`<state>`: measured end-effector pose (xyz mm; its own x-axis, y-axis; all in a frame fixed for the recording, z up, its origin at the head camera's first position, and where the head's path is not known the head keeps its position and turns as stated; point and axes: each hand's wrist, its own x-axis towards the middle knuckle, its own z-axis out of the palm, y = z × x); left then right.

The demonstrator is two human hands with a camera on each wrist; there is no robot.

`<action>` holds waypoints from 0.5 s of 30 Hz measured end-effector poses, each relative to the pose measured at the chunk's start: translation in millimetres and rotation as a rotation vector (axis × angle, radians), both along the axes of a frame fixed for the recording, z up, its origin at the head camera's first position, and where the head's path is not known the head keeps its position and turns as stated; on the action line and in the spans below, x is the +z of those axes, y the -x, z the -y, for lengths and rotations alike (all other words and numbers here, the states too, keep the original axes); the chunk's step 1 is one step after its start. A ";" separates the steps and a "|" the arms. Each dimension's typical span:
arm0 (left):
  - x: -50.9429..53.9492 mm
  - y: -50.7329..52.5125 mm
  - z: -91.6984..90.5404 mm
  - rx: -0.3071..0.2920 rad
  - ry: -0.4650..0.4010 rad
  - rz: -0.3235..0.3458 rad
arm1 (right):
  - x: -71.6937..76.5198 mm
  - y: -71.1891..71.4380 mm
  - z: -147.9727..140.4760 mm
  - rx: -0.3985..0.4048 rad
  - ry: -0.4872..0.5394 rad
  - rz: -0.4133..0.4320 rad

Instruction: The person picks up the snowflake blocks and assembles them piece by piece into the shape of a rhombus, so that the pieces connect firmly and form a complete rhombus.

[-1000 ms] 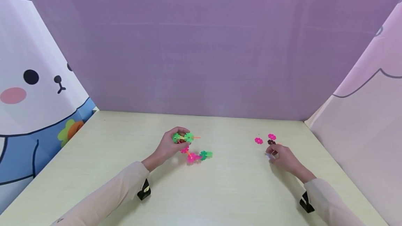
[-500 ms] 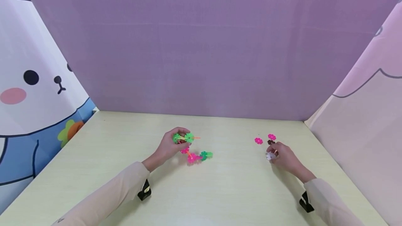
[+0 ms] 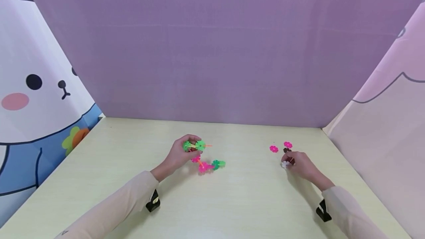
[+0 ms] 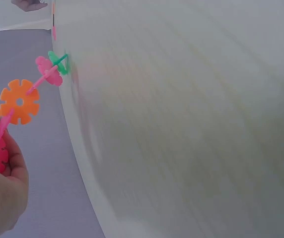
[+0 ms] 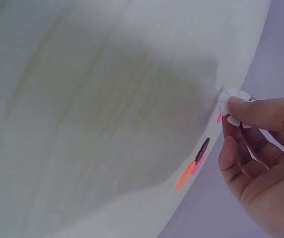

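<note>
My left hand [image 3: 176, 156] grips a chain of interlocking flower-shaped plastic discs [image 3: 204, 167]. Green discs [image 3: 200, 145] show between the fingers and thumb. The chain's pink, orange and green end hangs toward the table, and the left wrist view shows its slotted orange disc [image 4: 20, 101] joined to pink ones. Over on the right, my right hand [image 3: 303, 166] pinches a white flower-shaped disc [image 5: 225, 103] between thumb and fingertips, just above the table. Part of that disc is covered by the thumb.
Beyond the right hand lie two loose pink discs [image 3: 273, 149] and a dark brown disc [image 3: 287, 150]. An orange disc [image 5: 185, 175] appears beside them in the right wrist view. A purple panel [image 3: 212, 54] closes off the table's [image 3: 232, 202] far side.
The white disc has turned in my right fingers, from nearly edge-on to showing more of its face. My left hand and the chain stay almost still.
</note>
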<state>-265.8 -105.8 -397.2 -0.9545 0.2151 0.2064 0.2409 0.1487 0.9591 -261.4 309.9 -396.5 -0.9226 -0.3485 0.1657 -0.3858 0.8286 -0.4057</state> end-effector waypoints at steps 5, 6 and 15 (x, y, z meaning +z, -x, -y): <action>-0.2 0.5 0.3 -0.001 0.002 -0.015 | 2.9 2.7 2.9 0.019 0.053 -0.012; -0.2 0.6 0.3 -0.002 0.004 -0.017 | 3.5 3.3 3.6 0.027 0.065 -0.013; 0.8 -0.2 0.0 0.000 0.020 -0.020 | 1.1 9.1 15.5 0.042 0.181 -0.027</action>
<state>-265.6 -105.8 -396.4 -0.9502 0.2197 0.2211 0.2601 0.1680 0.9509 -270.5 294.3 -395.4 -0.9024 -0.3486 0.2535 -0.4310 0.7261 -0.5357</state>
